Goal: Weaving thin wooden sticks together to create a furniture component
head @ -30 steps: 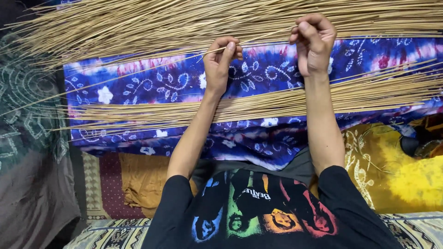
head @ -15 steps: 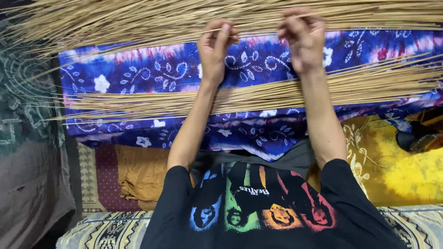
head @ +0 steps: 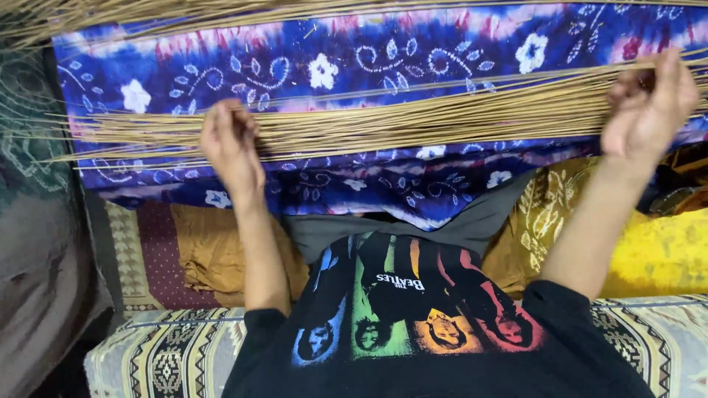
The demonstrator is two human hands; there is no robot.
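Left hand [head: 230, 144] on tan sticks [head: 413, 121]

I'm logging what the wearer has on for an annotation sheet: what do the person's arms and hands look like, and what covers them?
Both hands, the left hand and the right hand, are bare: no gloves, rings or watch visible. The forearms are uncovered; short black sleeves end near the elbows, part of a black T-shirt with a multicoloured striped print.
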